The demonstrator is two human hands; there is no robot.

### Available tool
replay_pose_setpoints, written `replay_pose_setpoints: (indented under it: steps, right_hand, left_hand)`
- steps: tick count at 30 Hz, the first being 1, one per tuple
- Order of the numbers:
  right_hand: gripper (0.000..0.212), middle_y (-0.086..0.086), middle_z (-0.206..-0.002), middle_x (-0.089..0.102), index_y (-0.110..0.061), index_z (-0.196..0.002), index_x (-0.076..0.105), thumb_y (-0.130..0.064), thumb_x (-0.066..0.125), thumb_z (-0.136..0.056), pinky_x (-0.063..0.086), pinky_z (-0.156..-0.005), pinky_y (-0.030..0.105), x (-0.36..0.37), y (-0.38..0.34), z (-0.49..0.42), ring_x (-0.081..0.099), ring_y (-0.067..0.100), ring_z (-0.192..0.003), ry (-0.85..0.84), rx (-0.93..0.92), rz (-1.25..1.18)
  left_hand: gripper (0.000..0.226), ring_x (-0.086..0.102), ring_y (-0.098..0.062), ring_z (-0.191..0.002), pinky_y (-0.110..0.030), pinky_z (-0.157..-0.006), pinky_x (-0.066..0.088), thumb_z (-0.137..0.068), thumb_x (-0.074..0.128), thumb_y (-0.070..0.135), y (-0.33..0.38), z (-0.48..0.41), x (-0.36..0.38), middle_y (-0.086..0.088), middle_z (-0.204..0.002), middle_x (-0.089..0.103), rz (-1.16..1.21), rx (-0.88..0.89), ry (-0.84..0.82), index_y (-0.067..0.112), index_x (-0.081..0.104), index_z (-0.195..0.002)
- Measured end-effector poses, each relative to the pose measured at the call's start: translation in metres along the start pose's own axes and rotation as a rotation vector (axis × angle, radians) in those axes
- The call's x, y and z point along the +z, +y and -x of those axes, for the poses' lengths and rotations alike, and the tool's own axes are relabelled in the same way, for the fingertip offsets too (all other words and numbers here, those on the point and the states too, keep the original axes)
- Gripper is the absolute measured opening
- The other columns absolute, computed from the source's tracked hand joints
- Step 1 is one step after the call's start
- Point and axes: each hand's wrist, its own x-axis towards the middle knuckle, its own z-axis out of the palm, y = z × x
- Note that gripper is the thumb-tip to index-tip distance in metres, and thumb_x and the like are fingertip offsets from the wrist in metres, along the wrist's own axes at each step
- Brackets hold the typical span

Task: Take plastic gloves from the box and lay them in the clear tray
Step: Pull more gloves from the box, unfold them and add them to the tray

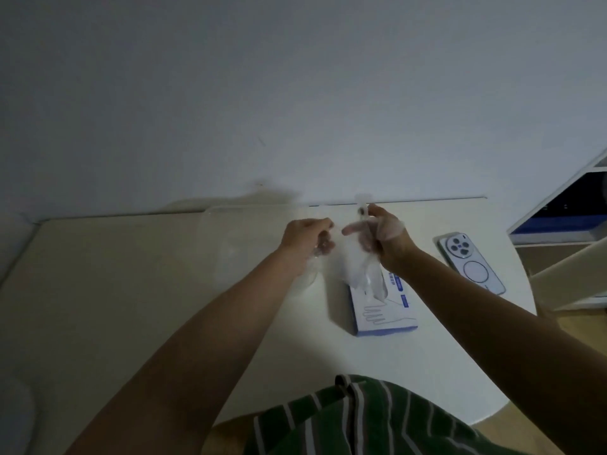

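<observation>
While the right hand (385, 238) grips it, the glove (360, 274) hangs lengthwise downward.

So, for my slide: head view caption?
Left hand and right hand hold plastic gloves near the box, clear tray alongside.

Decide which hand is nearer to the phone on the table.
Right. The right hand, gripping a plastic glove above the box, is just left of the phone; the left hand lies farther left, beyond the glove.

Head camera looks down, close over table (410, 372).
</observation>
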Motion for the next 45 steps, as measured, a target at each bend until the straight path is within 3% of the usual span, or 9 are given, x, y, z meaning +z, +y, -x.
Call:
replay_pose_setpoints:
  steps: [4, 8, 11, 16, 25, 30, 32, 37, 45]
  right_hand:
    - [0.048, 0.014, -0.075, 0.07, -0.013, -0.106, 0.052, -0.056, 0.033, -0.099, 0.028, -0.051, 0.027, 0.02, 0.01, -0.011, 0.038, 0.018, -0.053, -0.032, 0.111, 0.011]
    - [0.049, 0.018, -0.099, 0.068, -0.008, -0.114, 0.054, -0.051, 0.034, -0.101, 0.047, -0.066, 0.034, 0.04, 0.01, -0.022, 0.057, 0.023, -0.072, 0.081, 0.109, 0.137]
    - [0.029, 0.012, -0.116, 0.061, -0.013, -0.114, 0.053, -0.036, 0.044, -0.099, 0.048, -0.094, 0.04, 0.056, 0.01, -0.027, 0.058, 0.02, -0.098, 0.258, -0.138, 0.319]
    - [0.014, 0.005, -0.097, 0.062, -0.013, -0.096, 0.065, -0.004, 0.057, -0.088, 0.045, -0.068, 0.015, 0.108, 0.009, -0.024, 0.057, 0.007, -0.075, 0.044, -0.67, 0.692]
    - [0.058, 0.011, -0.137, 0.04, -0.024, -0.14, 0.044, -0.021, 0.069, -0.087, 0.046, -0.1, 0.033, 0.142, 0.083, -0.06, 0.054, 0.025, -0.114, -0.384, -0.129, 1.53]
    - [0.074, 0.018, -0.134, 0.037, -0.016, -0.146, 0.035, -0.025, 0.074, -0.084, 0.042, -0.102, 0.034, 0.146, 0.104, -0.07, 0.049, 0.03, -0.117, -0.409, -0.085, 1.607]
    - [0.08, 0.021, -0.133, 0.036, -0.013, -0.148, 0.029, -0.024, 0.074, -0.083, 0.041, -0.103, 0.035, 0.147, 0.108, -0.072, 0.046, 0.031, -0.116, -0.42, -0.084, 1.616]
    - [0.089, 0.018, -0.139, 0.027, -0.018, -0.149, 0.029, -0.02, 0.08, -0.076, 0.043, -0.103, 0.037, 0.143, 0.108, -0.076, 0.046, 0.035, -0.123, -0.386, -0.026, 1.625]
    - [0.105, 0.023, -0.149, 0.008, -0.022, -0.152, 0.008, -0.031, 0.079, -0.075, 0.036, -0.108, 0.044, 0.131, 0.116, -0.084, 0.03, 0.045, -0.133, -0.355, 0.078, 1.73]
  left_hand:
    - [0.019, 0.061, -0.028, -0.063, -0.03, -0.057, 0.045, -0.087, 0.057, 0.023, -0.005, -0.015, -0.042, -0.015, -0.071, 0.064, -0.502, 0.297, 0.317, 0.009, 0.06, -0.076]
    - [0.021, 0.061, -0.027, -0.087, -0.029, -0.066, 0.04, -0.095, 0.049, 0.023, -0.011, -0.02, -0.094, -0.01, -0.093, 0.068, -0.795, 0.363, 0.473, 0.009, 0.064, -0.099]
    - [0.022, 0.061, -0.033, -0.086, -0.034, -0.067, 0.042, -0.098, 0.045, 0.024, -0.015, -0.024, -0.124, -0.013, -0.091, 0.066, -0.911, 0.349, 0.557, 0.009, 0.061, -0.1]
    - [0.023, 0.06, -0.034, -0.076, -0.033, -0.059, 0.039, -0.1, 0.037, 0.023, -0.02, -0.032, -0.15, -0.014, -0.082, 0.061, -1.068, 0.33, 0.593, 0.007, 0.055, -0.096]
    - [0.024, 0.059, -0.027, -0.087, -0.035, -0.068, 0.045, -0.093, 0.05, 0.025, -0.017, -0.033, -0.157, -0.01, -0.103, 0.056, -1.211, 0.353, 0.448, 0.009, 0.047, -0.111]
    - [0.036, 0.056, -0.028, -0.083, -0.036, -0.066, 0.049, -0.069, 0.073, 0.015, -0.02, -0.035, -0.145, -0.01, -0.097, 0.054, -1.47, 0.807, 0.28, 0.009, 0.058, -0.101]
    - [0.033, 0.06, -0.03, -0.086, -0.034, -0.065, 0.049, -0.079, 0.065, 0.006, -0.022, -0.035, -0.137, -0.012, -0.102, 0.053, -1.44, 0.659, 0.077, 0.008, 0.052, -0.109]
    - [0.093, 0.051, -0.039, -0.119, -0.039, -0.092, 0.046, -0.08, 0.075, 0.023, -0.042, -0.05, -0.148, -0.021, -0.142, 0.025, -1.454, 0.03, -0.171, 0.011, 0.013, -0.148]
    - [0.102, 0.02, -0.042, -0.14, -0.047, -0.112, 0.029, -0.082, 0.074, 0.03, -0.056, -0.068, -0.162, -0.019, -0.154, 0.001, -1.405, -0.123, -0.193, 0.024, 0.003, -0.154]
